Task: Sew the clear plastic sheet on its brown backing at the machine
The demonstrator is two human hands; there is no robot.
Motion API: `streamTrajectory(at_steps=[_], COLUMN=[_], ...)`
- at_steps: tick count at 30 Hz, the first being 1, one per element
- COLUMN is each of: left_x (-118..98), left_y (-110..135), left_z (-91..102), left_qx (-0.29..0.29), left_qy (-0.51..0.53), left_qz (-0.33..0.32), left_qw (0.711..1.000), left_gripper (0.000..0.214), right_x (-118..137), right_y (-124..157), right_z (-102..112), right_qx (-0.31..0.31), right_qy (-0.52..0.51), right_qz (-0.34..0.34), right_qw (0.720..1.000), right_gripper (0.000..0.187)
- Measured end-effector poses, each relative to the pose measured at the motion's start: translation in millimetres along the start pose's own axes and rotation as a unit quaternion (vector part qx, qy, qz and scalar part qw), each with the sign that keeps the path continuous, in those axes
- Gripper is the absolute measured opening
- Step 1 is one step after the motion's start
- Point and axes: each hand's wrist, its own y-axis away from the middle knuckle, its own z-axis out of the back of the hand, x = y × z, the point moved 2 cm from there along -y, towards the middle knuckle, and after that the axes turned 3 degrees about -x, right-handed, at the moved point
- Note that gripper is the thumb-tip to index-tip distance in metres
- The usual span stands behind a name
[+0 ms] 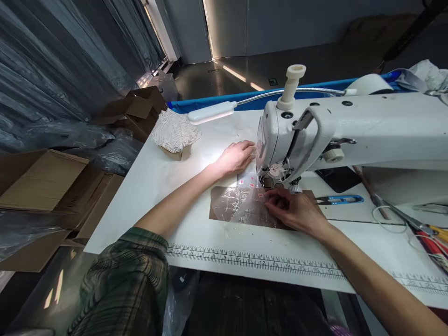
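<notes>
White sewing machine, head view; clock centred on its needle area, 12 pointing away from me. Machine arm runs out toward 2 o'clock. Sheer, see-through piece with small red marks lies at 8 to 9, beside the needle area, its near part over a brown plate set on the white surface. My left fingers at 10: palm down, stretched out, close together, tips near the machine head; cannot tell whether they touch the sheer piece. My right fingers between 4 and 5: curled, thumb and index near each other at the sheer edge; cannot tell if they pinch it. Blue-handled snips between 3 and 4. Dark flat object at 3, just above them. Lamp between 10 and 11; white lace heaped at 10. Printed ruler along the near edge, 6.
</notes>
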Motion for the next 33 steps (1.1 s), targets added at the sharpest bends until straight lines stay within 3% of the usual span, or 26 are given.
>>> streamTrajectory(at_steps=[4, 5, 7, 9, 13, 16, 19, 23, 27, 30, 33], left_x=[-21.9, -30.9, -49.7, -64.5, -76.3, -77.1, -75.2, -76.6, -90.6, -99.5, -99.4], left_y=[30.4, 39.9, 57.5, 70.0, 77.8, 78.0, 79.2, 82.2, 84.0, 85.3, 86.1], left_z=[20.7, 25.4, 31.1, 32.6, 29.6, 27.6, 27.4, 30.3, 34.1, 35.2, 32.7], left_qx=[-0.049, -0.059, -0.033, 0.015, 0.074, 0.073, 0.02, -0.107, -0.168, -0.155, -0.122], left_qy=[0.002, 0.029, 0.096, 0.113, 0.024, 0.005, 0.018, -0.007, -0.011, 0.009, 0.025], left_qz=[-0.035, -0.07, -0.159, -0.193, -0.097, -0.06, -0.045, 0.011, -0.037, -0.105, -0.126], left_qw=[0.998, 0.995, 0.982, 0.975, 0.992, 0.995, 0.999, 0.994, 0.985, 0.982, 0.984], left_gripper=[0.022, 0.021, 0.02, 0.029, 0.061, 0.067, 0.053, 0.026, 0.024, 0.032, 0.035], right_x=[1.0, 1.1, 1.6, 2.8, 7.5, 10.2, 8.4, 4.5, 7.3, 14.0, 19.3], right_y=[0.8, 0.9, 1.1, 1.2, 2.3, 4.6, 7.6, 11.1, 13.7, 16.0, 18.7], right_z=[-1.0, -1.4, -2.4, -3.5, -5.1, -6.5, -7.1, -8.2, -10.5, -14.4, -19.9], right_qx=[-0.015, -0.014, -0.013, -0.026, -0.096, -0.113, -0.11, -0.112, -0.113, -0.084, -0.055], right_qy=[-0.004, -0.008, -0.011, -0.006, 0.032, 0.043, 0.035, 0.018, 0.014, 0.008, 0.028], right_qz=[-0.007, -0.009, -0.007, -0.004, 0.007, 0.025, 0.018, 0.025, 0.074, 0.123, 0.166], right_qw=[1.0, 1.0, 1.0, 1.0, 0.995, 0.992, 0.993, 0.993, 0.991, 0.989, 0.984], right_gripper=[0.023, 0.023, 0.023, 0.023, 0.026, 0.03, 0.032, 0.028, 0.019, 0.018, 0.021])
